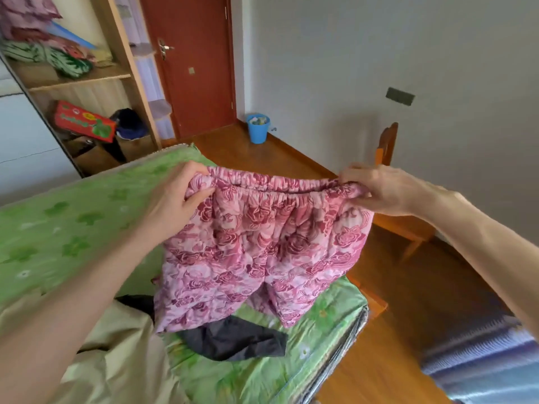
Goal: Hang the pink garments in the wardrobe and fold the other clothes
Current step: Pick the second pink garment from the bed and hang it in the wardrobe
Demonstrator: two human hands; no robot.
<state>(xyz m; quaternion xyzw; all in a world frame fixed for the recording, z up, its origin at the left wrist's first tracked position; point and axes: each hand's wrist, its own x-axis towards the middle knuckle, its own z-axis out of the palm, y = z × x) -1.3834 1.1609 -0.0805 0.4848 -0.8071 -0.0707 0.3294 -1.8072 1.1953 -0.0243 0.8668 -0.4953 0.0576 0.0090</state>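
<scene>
Pink rose-print trousers [262,246] held up by the elastic waistband, centre of frame, legs hanging down onto the bed [52,228]. Left hand [175,205] pinching the waistband's left end, thumb in front, fingers curled behind. Right hand [376,188] gripping the right end, fingers curled over the gathered edge. Waistband stretched fairly flat between the two.

Step in hand, likely: pink garment picked up and spread out, ready for hanging. No hanger visible anywhere. Next move probably calls for carrying the trousers to the wardrobe [96,83] at upper left, finding a hanger or rail there; rail not in view.

Still to fold, judging by colour: dark garment [233,339] lying crumpled on the bed just below the trouser legs, beige garment [122,360] at lower left.

Surface: bed with green floral cover, filling left and lower centre. Room: wardrobe shelves open, stacked with folded fabrics and a red package. Red-brown door [201,68] top centre, blue bucket [258,128] on the wooden floor beside it, wooden chair [390,182] against the grey wall at right, partly behind the right hand.
</scene>
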